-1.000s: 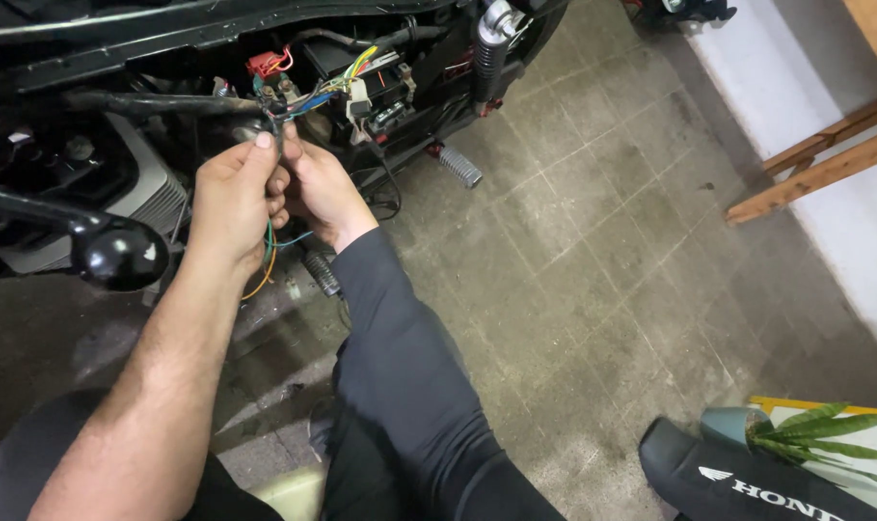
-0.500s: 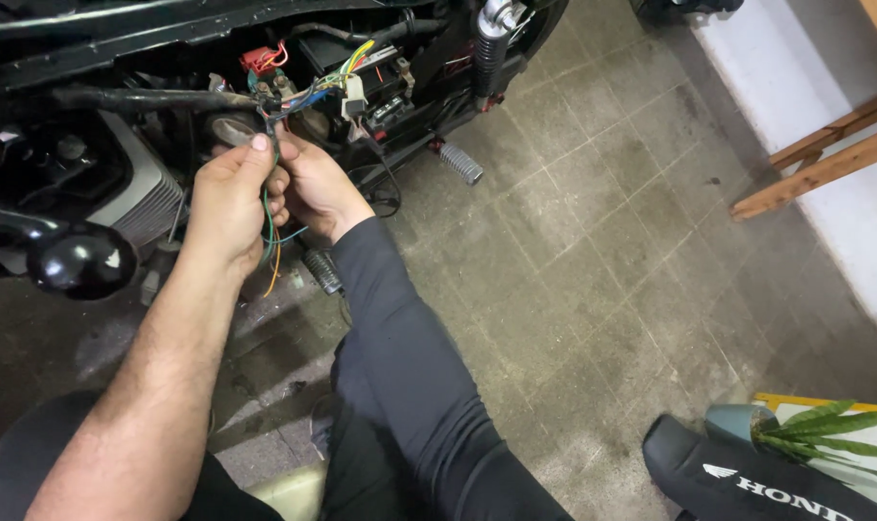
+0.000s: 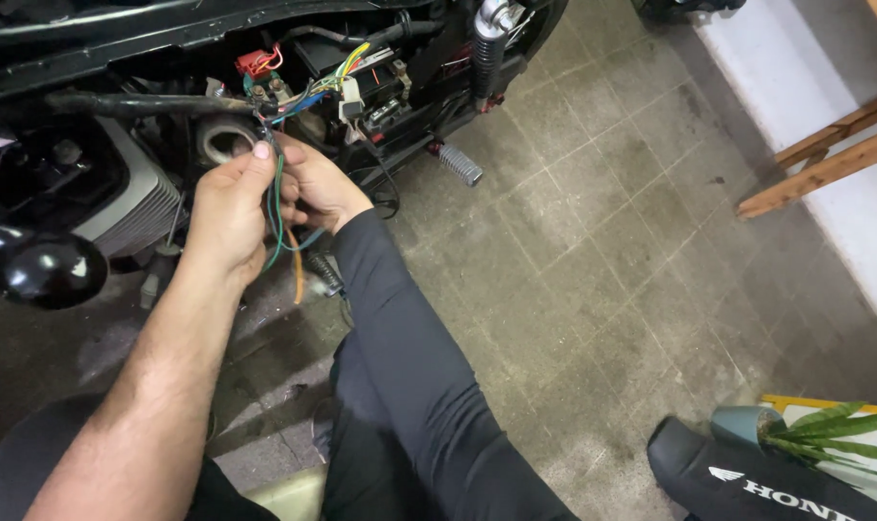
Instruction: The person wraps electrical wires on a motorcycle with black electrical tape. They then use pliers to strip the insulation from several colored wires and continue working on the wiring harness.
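A: What have you got in your hands there?

B: Your left hand is clenched around a thin bundle of green, black and orange wires, thumb up near the top where it meets the black motorcycle frame. Your right hand sits just beside it, touching, with its fingers pinched on the same wires.

A: Where do they run?

B: Up from between your 2 hands into the tangle of yellow, blue and green leads beside the small red plastic connector. The loose orange end hangs down below your left hand.

A: And around you?

B: The ribbed silver engine fins are left of your left hand, a round glossy black mirror lower left. A ribbed metal footpeg sticks out over the grey tiled floor. A black seat piece and green spiky leaves lie at the lower right, slanted wooden bars at the upper right.
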